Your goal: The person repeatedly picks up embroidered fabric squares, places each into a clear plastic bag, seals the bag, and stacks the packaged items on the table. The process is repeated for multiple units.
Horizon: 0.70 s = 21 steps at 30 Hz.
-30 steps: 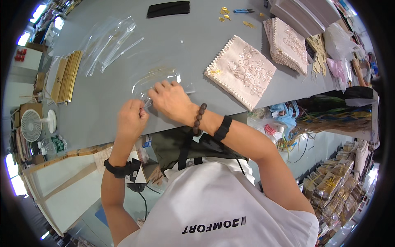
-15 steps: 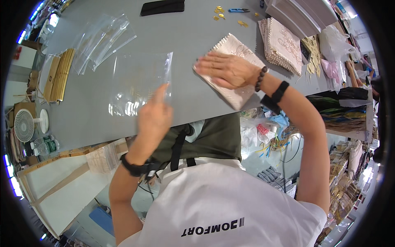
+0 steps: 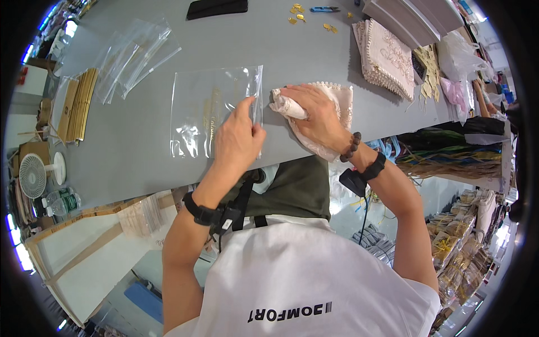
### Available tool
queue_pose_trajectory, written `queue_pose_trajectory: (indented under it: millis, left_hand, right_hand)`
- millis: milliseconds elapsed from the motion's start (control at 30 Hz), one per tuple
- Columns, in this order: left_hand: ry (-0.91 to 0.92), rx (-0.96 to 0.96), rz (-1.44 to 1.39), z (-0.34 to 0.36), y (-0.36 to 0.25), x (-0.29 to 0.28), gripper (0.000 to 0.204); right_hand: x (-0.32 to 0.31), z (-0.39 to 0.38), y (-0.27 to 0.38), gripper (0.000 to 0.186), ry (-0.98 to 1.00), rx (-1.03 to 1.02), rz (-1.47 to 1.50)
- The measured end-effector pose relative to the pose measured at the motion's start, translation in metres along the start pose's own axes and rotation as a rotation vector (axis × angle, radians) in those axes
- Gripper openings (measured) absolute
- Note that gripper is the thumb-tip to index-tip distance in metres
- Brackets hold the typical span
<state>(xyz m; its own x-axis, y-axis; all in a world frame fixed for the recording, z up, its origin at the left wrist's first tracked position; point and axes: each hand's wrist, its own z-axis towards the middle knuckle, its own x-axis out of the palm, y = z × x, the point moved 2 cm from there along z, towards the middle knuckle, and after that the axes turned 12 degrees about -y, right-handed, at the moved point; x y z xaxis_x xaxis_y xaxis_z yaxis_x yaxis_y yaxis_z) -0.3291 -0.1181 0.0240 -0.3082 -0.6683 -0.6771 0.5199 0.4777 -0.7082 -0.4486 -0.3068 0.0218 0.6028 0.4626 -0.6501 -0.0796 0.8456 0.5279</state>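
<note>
Grey table [image 3: 314, 50], clear bag [image 3: 210, 109] empty, folded cloth [image 3: 331, 106] beside

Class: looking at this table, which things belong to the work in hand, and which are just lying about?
In hand: clear plastic bag under left hand; folded embroidered cloth under right hand.
Lying about: cloth stack, spare bags, small fan, blue clippers.

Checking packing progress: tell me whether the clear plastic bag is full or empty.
Empty. The clear plastic bag lies flat on the grey table; the cream embroidered cloth sits beside it.
</note>
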Motion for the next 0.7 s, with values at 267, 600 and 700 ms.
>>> queue_pose_trajectory:
  millis: [267, 600, 700]
  left_hand:
    - [0.01, -0.299, -0.333, 0.004, 0.019, -0.007, 0.022]
    - [0.261, -0.009, -0.049, 0.081, 0.045, -0.055, 0.018]
    - [0.372, 0.123, -0.197, 0.067, 0.042, -0.049, 0.014]
  right_hand:
    - [0.04, 0.018, 0.032, 0.063, 0.069, -0.043, 0.033]
    - [0.053, 0.01, 0.073, 0.08, 0.346, -0.338, -0.02]
    - [0.077, 0.013, 0.102, 0.07, 0.491, -0.463, 0.062]
